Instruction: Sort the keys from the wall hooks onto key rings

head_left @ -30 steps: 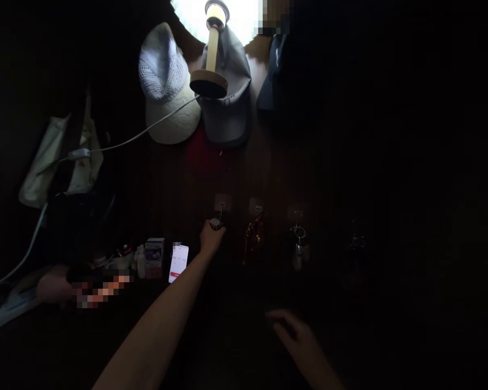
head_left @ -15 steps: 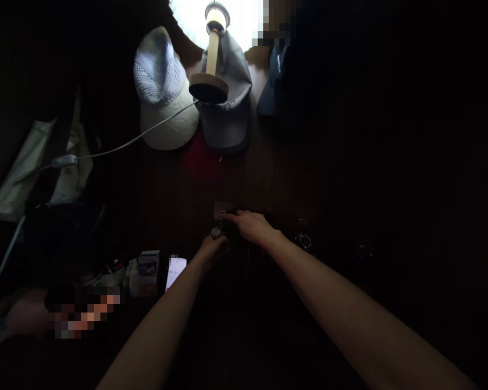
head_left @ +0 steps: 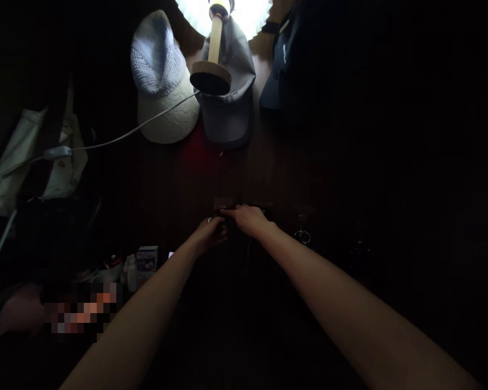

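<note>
In the dim middle of the head view, my left hand is closed, fingers curled. At its thumb side shows the bright edge of a small round wristwatch; shadow hides most of it. My right hand is open, palm down, with the index finger stretched left beside a small shiny piece on a pale square card. What lies under the right palm is too dark to make out. Right of that hand rests another wristwatch with a round dark dial and shiny rim.
A lit lamp with a wooden stem stands over a grey cap, between a white knit cap and a dark blue cap. A white cord runs left to pale bags. A small box sits left.
My left hand has moved slightly up and left, and the watch at it has turned from its pale face to its edge. My left forearm now covers most of the lit phone. The right hand stays almost in place.
</note>
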The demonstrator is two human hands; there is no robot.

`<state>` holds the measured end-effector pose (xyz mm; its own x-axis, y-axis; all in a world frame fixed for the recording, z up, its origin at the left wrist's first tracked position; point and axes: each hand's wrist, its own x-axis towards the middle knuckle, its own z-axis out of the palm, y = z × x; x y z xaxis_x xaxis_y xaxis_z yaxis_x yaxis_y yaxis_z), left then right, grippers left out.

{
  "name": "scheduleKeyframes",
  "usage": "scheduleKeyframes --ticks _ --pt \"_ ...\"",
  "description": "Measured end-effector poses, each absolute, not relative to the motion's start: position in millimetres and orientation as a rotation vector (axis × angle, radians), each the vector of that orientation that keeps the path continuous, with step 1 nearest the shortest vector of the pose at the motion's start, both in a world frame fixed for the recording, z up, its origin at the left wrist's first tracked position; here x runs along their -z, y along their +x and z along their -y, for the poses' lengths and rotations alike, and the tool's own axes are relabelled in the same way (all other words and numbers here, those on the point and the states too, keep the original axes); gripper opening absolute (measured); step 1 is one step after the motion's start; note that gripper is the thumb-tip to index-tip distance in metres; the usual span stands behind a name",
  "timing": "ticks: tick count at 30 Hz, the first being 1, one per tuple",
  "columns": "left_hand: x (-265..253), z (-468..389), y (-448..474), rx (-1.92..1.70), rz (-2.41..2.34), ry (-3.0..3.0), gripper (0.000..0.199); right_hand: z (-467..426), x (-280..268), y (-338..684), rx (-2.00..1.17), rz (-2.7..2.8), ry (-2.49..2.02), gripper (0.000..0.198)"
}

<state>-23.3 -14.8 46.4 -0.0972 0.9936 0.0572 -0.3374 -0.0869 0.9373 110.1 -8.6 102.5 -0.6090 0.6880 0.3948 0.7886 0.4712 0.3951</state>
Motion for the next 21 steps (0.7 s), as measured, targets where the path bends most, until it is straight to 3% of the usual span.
scheduleKeyframes --ticks 10,21 --pt "-49.4 31.6 -31.8 -1.351 -0.886 0.857 0.007 9.2 -103.3 110.4 0.776 2.527 -1.315 0.055" --pt "-76.6 25.9 -35.8 -1.479 -0.961 1.026 0.010 11.4 -102.1 109.7 0.722 2.529 -1.344 0.050"
